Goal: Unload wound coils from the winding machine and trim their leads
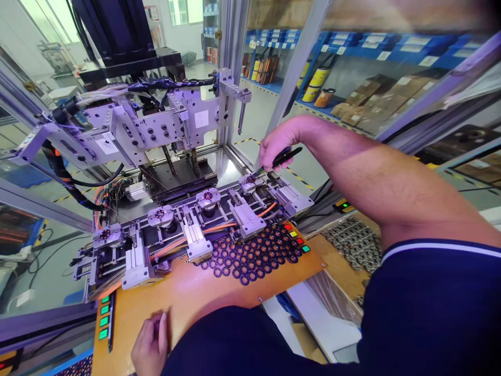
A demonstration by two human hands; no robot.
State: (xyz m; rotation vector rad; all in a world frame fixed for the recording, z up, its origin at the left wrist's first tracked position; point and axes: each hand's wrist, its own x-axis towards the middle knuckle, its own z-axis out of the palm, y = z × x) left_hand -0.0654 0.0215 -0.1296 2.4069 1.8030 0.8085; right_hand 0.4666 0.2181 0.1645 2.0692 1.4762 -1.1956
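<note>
My right hand [279,143] is closed around a slim black hand tool [288,154] with two separate rear ends. Its thin front tip points down at the rightmost fixture [250,183], where a small ring-shaped part is seated; whether the tip touches it I cannot tell. Low in the view, my left hand [151,342] rests at the orange board [188,308], fingers curled together, with no object showing in it. Similar round parts sit in the other fixtures, such as the one left of centre [160,215] and the far left one [105,236].
Many dark rings [254,256] lie on the board, beside coloured square buttons [293,235]. Green buttons [104,321] and a dark pen-like stick [111,324] are at its left. A machine head [156,122] hangs over the fixtures. More metal parts [354,240] lie at right.
</note>
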